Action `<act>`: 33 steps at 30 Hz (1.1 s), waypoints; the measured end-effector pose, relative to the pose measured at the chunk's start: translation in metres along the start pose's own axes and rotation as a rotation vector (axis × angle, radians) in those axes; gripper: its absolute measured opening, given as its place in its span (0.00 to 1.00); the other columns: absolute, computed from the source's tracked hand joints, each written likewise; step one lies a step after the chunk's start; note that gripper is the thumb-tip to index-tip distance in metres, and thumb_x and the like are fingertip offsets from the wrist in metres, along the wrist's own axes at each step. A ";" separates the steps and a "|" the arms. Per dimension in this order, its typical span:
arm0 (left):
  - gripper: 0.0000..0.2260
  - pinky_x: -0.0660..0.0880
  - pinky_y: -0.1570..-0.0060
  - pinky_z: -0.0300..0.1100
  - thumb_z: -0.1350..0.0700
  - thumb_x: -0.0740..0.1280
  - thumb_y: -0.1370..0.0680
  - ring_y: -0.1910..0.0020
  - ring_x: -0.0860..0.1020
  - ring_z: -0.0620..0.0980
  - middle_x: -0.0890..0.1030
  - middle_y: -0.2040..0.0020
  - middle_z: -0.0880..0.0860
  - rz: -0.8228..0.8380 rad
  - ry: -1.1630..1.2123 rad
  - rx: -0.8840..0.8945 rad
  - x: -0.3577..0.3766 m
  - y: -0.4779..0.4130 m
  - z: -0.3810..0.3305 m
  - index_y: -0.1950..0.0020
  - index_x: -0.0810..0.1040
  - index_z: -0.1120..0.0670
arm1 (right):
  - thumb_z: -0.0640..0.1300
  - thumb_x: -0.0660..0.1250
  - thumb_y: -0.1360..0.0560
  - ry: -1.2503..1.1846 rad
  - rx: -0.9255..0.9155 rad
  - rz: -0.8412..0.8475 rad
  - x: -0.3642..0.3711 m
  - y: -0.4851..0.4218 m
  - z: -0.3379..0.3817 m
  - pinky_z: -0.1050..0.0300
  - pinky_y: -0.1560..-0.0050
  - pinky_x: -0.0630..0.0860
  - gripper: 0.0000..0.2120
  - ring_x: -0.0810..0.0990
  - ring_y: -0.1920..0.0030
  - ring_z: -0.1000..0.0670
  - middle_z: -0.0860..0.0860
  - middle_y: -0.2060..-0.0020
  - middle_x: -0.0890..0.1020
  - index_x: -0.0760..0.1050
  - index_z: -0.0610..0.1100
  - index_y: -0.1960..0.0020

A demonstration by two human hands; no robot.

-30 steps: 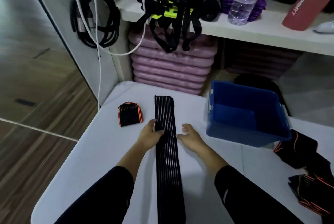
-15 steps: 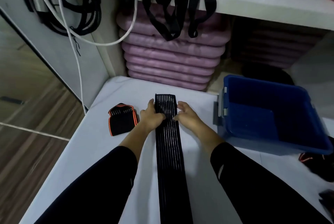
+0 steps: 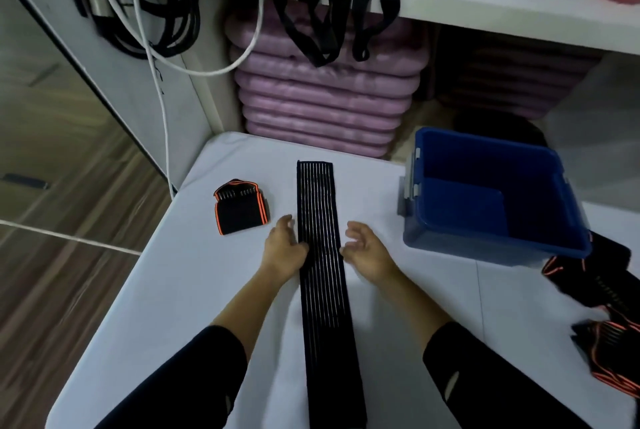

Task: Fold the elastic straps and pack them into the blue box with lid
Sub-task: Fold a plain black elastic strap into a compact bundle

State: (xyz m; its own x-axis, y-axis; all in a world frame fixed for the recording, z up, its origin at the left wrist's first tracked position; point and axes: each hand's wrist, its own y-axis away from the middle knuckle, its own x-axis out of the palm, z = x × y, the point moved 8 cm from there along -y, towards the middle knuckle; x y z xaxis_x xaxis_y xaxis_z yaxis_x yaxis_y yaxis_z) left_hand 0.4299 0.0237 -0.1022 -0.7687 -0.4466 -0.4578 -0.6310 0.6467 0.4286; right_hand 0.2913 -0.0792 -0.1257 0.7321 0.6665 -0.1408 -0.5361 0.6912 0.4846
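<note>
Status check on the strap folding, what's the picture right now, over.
Left hand and right hand open, one each side of the long black strap. Strap flat, unfolded. Blue box open, no straps inside. Nothing blocking the box.

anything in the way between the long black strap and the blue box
Nothing visible. Only bare white table lies between the long black ribbed elastic strap and the blue plastic box, which stands open with no lid on it.
</note>
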 end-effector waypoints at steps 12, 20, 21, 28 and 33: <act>0.26 0.71 0.41 0.45 0.65 0.66 0.28 0.44 0.75 0.54 0.74 0.44 0.51 0.008 -0.097 0.095 0.015 0.112 0.027 0.32 0.67 0.52 | 0.36 0.67 0.26 0.280 -0.119 0.095 -0.001 0.103 -0.025 0.60 0.41 0.71 0.25 0.72 0.40 0.51 0.51 0.39 0.72 0.66 0.46 0.31; 0.15 0.65 0.56 0.24 0.59 0.70 0.30 0.53 0.73 0.46 0.74 0.51 0.47 0.230 -0.386 0.319 0.042 0.181 0.057 0.44 0.78 0.49 | 0.50 0.77 0.36 0.830 -0.388 0.418 0.016 0.171 -0.057 0.62 0.40 0.67 0.28 0.67 0.43 0.57 0.54 0.43 0.74 0.74 0.51 0.38; 0.17 0.64 0.53 0.24 0.57 0.70 0.30 0.50 0.70 0.44 0.73 0.49 0.46 0.235 -0.421 0.341 0.045 0.187 0.061 0.42 0.77 0.49 | 0.50 0.77 0.37 0.867 -0.421 0.423 0.018 0.177 -0.060 0.63 0.40 0.66 0.30 0.66 0.42 0.57 0.54 0.42 0.73 0.73 0.50 0.37; 0.24 0.66 0.43 0.34 0.54 0.70 0.31 0.42 0.69 0.49 0.73 0.40 0.49 0.177 -0.601 0.549 0.056 0.209 0.065 0.35 0.72 0.53 | 0.47 0.72 0.31 0.997 -0.593 0.335 0.020 0.196 -0.066 0.61 0.38 0.67 0.28 0.66 0.39 0.53 0.53 0.41 0.73 0.70 0.47 0.33; 0.19 0.74 0.51 0.40 0.55 0.65 0.33 0.52 0.74 0.52 0.78 0.49 0.51 0.131 -0.679 0.643 0.060 0.213 0.060 0.43 0.76 0.54 | 0.44 0.61 0.27 1.169 -0.713 0.315 0.027 0.204 -0.066 0.55 0.42 0.72 0.22 0.70 0.41 0.50 0.48 0.44 0.75 0.69 0.43 0.33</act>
State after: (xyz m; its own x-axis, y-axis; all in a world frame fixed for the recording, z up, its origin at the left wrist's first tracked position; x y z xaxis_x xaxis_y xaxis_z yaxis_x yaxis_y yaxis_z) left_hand 0.2556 0.1716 -0.0856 -0.4767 -0.0217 -0.8788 -0.2097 0.9736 0.0897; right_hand 0.1742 0.0986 -0.0876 -0.0363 0.4181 -0.9077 -0.9633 0.2269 0.1431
